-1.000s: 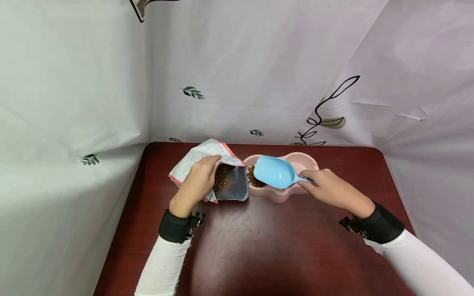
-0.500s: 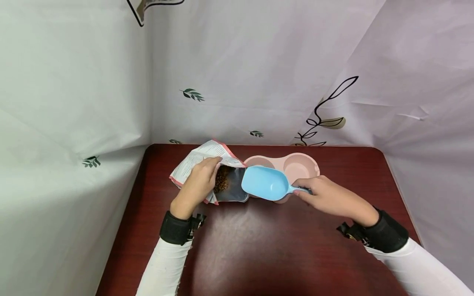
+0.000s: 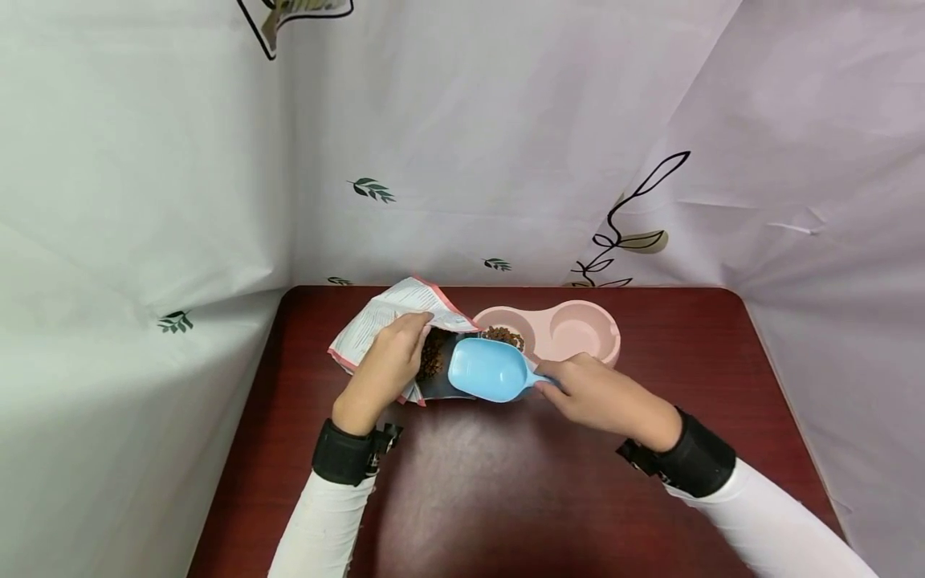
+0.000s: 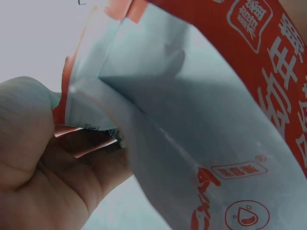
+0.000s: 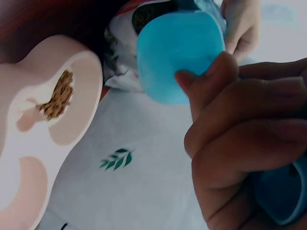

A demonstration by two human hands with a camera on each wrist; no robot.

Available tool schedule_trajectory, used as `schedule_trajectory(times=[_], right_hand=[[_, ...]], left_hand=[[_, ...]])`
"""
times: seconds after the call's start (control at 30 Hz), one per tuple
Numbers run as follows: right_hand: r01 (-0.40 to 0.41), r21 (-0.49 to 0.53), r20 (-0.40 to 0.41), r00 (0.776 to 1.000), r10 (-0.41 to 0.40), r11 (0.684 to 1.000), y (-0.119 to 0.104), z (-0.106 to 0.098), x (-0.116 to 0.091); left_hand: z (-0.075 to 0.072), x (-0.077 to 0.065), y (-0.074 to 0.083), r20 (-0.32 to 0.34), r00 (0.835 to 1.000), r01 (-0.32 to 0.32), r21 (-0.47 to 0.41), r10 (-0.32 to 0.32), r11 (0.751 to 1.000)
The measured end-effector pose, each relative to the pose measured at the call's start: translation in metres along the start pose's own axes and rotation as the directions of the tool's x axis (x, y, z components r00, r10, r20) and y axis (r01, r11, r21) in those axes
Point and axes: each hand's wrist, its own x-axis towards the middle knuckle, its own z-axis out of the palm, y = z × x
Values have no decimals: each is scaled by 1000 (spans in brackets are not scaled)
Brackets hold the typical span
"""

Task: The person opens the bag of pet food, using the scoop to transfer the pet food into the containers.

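Observation:
My left hand (image 3: 386, 361) grips the upper edge of a white-and-red bag (image 3: 368, 325) lying on the table at the left, its mouth held open. Brown kibble (image 3: 431, 359) shows inside the mouth. In the left wrist view, thumb and fingers pinch the rim of the bag (image 4: 192, 110). My right hand (image 3: 607, 393) holds a light blue scoop (image 3: 487, 369) by its handle, fingers curled round it. The scoop's bowl has nothing in it and overlaps the right part of the bag's mouth. Behind it, a pink double pet bowl (image 3: 540, 333) has some kibble (image 3: 503, 335) in its left compartment.
Everything stands on a dark red-brown table (image 3: 499, 490), close to its back edge. White cloth (image 3: 462, 136) with leaf prints hangs behind and at both sides. The double bowl's right compartment (image 3: 580, 333) holds nothing and lies just behind the right hand.
My right hand has carried the scoop left and toward me, from over the double bowl to the bag's mouth. Kibble in the left compartment shows again. The left hand keeps its hold.

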Motion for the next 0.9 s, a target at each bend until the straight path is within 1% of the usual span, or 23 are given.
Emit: schedule_trajectory(times=[0.13, 0.37, 0.47, 0.7, 0.9], right_hand=[[-28, -51, 3, 1000, 28, 998, -12, 6, 11], [-93, -101, 40, 994, 97, 991, -32, 11, 30], [-134, -115, 54, 989, 141, 984, -39, 11, 36], [-196, -167, 73, 975, 211, 966, -55, 11, 50], [-270, -189, 83, 954, 290, 944, -64, 19, 65]], left_hand=[[0, -1, 0, -3, 1000, -16, 5, 16, 1000], [-1, -2, 2, -18, 999, -41, 27, 42, 999], [0, -2, 2, -19, 999, -49, 34, 49, 998], [0, -2, 2, -33, 997, -69, 60, 71, 996], [2, -2, 1, -43, 995, -82, 64, 85, 995]])
